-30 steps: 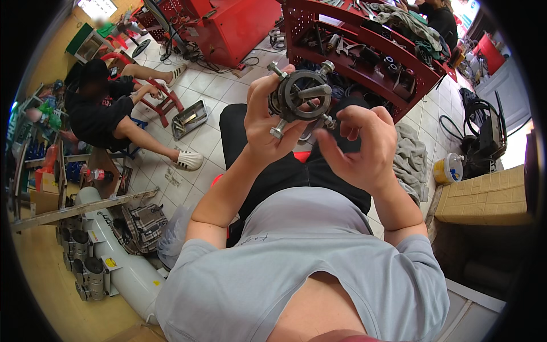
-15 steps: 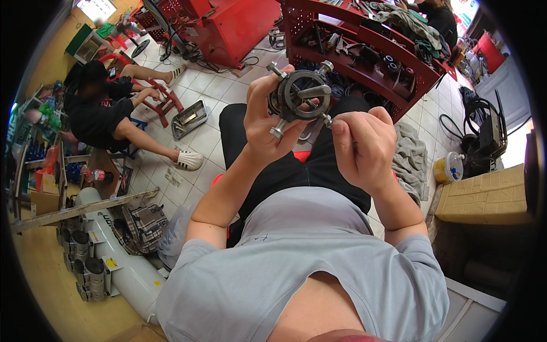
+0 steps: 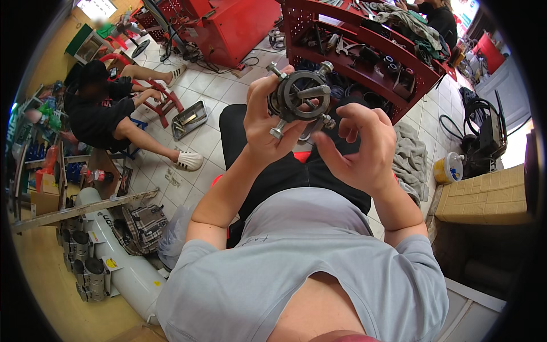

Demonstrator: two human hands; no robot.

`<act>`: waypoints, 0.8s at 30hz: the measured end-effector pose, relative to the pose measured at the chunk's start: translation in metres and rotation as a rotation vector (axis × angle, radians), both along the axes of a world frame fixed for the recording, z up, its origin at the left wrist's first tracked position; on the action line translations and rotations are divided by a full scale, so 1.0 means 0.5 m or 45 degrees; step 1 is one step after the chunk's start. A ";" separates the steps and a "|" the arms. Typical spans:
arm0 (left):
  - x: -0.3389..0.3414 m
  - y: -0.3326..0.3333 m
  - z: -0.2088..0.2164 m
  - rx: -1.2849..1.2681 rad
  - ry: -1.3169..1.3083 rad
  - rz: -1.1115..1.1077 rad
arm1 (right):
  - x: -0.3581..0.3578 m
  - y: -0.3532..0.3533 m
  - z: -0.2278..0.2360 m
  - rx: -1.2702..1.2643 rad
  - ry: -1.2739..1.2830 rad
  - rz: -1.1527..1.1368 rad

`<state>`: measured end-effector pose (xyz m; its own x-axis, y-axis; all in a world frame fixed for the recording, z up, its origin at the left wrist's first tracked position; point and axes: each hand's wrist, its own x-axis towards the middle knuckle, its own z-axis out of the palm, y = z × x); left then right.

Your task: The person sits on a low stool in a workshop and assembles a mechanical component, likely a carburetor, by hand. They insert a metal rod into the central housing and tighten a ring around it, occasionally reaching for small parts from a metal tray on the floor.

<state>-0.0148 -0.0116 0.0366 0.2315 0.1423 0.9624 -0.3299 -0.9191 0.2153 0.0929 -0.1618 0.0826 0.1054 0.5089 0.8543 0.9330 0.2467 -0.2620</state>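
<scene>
My left hand (image 3: 266,117) grips a dark round metal fixture (image 3: 283,101), a ring with several bolts sticking out around its rim and a rod through its middle. It is held up above my lap, its fingers wrapped round the far side. Just right of the fixture is my right hand (image 3: 364,145), thumb and fingers apart with nothing between them. Its fingertips are near the lower right bolt (image 3: 328,121) but look apart from it. Part of the fixture's underside is hidden by my left hand.
Ahead stands a red tool cart (image 3: 364,71) loaded with tools and rags. A seated person (image 3: 102,108) is at the left, near a metal tray (image 3: 190,119) on the tiled floor. A grey cloth (image 3: 409,159) and a yellow-and-white bucket (image 3: 449,168) lie at the right.
My right hand has let go of the lower right bolt; its thumb and fingers have spread apart. The left hand and the fixture have stayed in place.
</scene>
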 end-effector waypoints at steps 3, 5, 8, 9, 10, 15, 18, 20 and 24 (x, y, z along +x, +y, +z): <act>0.002 0.001 -0.004 0.007 -0.019 0.001 | 0.008 0.001 -0.011 -0.032 -0.112 -0.022; 0.001 0.001 -0.001 0.008 -0.009 0.008 | 0.024 0.001 -0.011 -0.048 -0.255 -0.011; 0.000 0.000 -0.002 -0.016 0.013 0.009 | 0.002 -0.003 0.007 -0.027 0.006 -0.007; 0.000 0.000 -0.002 -0.029 0.022 0.007 | 0.001 -0.001 0.002 -0.016 0.010 -0.025; 0.001 0.001 -0.003 -0.016 0.001 0.003 | 0.000 0.001 -0.007 -0.005 0.014 -0.041; -0.003 0.007 -0.007 0.053 0.037 0.000 | 0.016 -0.004 -0.006 -0.076 -0.148 -0.025; -0.004 0.004 -0.005 0.038 0.050 0.002 | 0.002 -0.002 0.003 -0.024 -0.019 -0.023; -0.004 0.004 -0.005 0.036 0.039 -0.001 | -0.008 -0.002 0.004 0.022 0.052 -0.033; -0.002 0.007 -0.012 0.025 0.024 -0.028 | 0.011 0.001 -0.010 0.003 -0.142 -0.041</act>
<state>-0.0159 -0.0079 0.0304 0.2525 0.1178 0.9604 -0.3460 -0.9159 0.2033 0.0983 -0.1612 0.0774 0.0261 0.5051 0.8627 0.9638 0.2164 -0.1558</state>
